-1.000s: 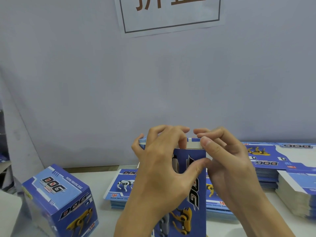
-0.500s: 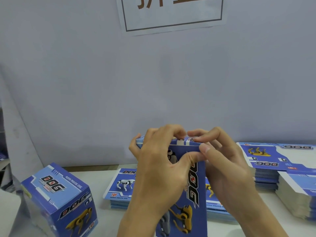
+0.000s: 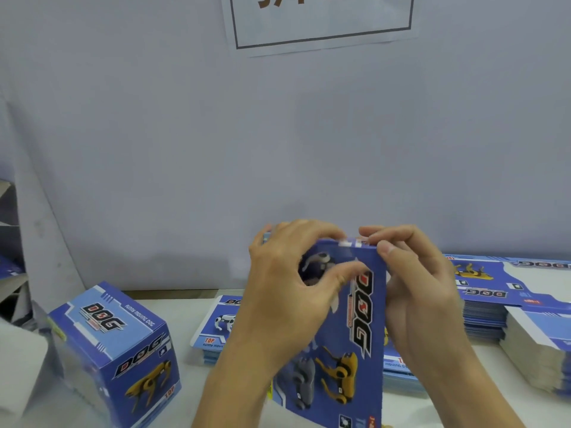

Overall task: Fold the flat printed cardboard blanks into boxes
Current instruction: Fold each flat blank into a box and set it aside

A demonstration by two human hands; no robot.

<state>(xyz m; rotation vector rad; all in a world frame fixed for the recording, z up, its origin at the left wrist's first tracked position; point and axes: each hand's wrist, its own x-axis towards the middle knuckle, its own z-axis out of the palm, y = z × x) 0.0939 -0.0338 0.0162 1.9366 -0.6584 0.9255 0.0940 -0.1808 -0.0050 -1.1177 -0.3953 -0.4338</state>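
I hold a blue printed "DOG" box [image 3: 349, 350] upright in front of me, above the table. My left hand [image 3: 287, 291] wraps its left side, the thumb pressed on the front panel and the fingers curled over the top edge. On the other side, my right hand [image 3: 417, 288] grips the box, its fingertips pinching the top flap next to my left fingers. The flap lies nearly flat along the top edge. Behind the box lies a stack of flat blanks [image 3: 216, 332]. A finished box [image 3: 117, 347] stands at the left.
More stacks of flat blanks [image 3: 506, 291] lie at the right, with another stack [image 3: 537, 350] nearer the right edge. A grey wall with a paper sign [image 3: 321, 23] rises just behind the white table [image 3: 191, 396]. Clutter sits at the far left edge.
The top flap has gone down: white flap edge showed a second ago, and now both hands' fingertips press it flat on the top edge. The box tilted slightly.
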